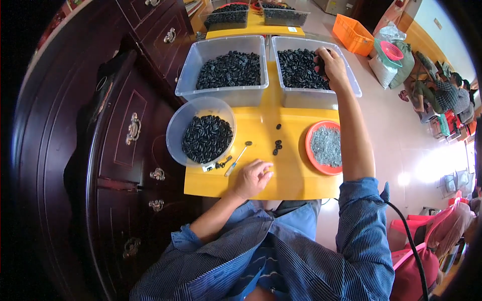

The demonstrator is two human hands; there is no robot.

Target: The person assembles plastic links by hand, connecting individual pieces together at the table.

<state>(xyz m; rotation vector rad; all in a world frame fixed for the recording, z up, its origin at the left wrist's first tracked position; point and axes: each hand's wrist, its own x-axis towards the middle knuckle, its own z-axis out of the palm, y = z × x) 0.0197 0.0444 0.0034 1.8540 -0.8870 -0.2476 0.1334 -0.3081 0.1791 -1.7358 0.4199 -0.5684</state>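
Observation:
My right hand [332, 66] reaches into the right clear plastic bin [311, 96], fingers closed round some small black oval pieces. More of these black pieces [301, 67] fill that bin. Near the front of the yellow table [296, 185] rests my left hand [253, 179], its fingers loosely bent and apart, nothing in them. A few loose black pieces [277, 145] lie on the tabletop beyond it. Left of them is a thin screwdriver [237, 161] with a pale blue handle, a black piece at its tip. A round clear tub [173, 125] holds many black pieces.
A red-orange dish [309, 145] of small silvery parts sits under my right forearm. Another clear bin [221, 94] of black pieces stands left. Dark wooden drawers [133, 128] line the left side. Behind are an orange crate [353, 34] and sacks; people [447, 95] sit far right.

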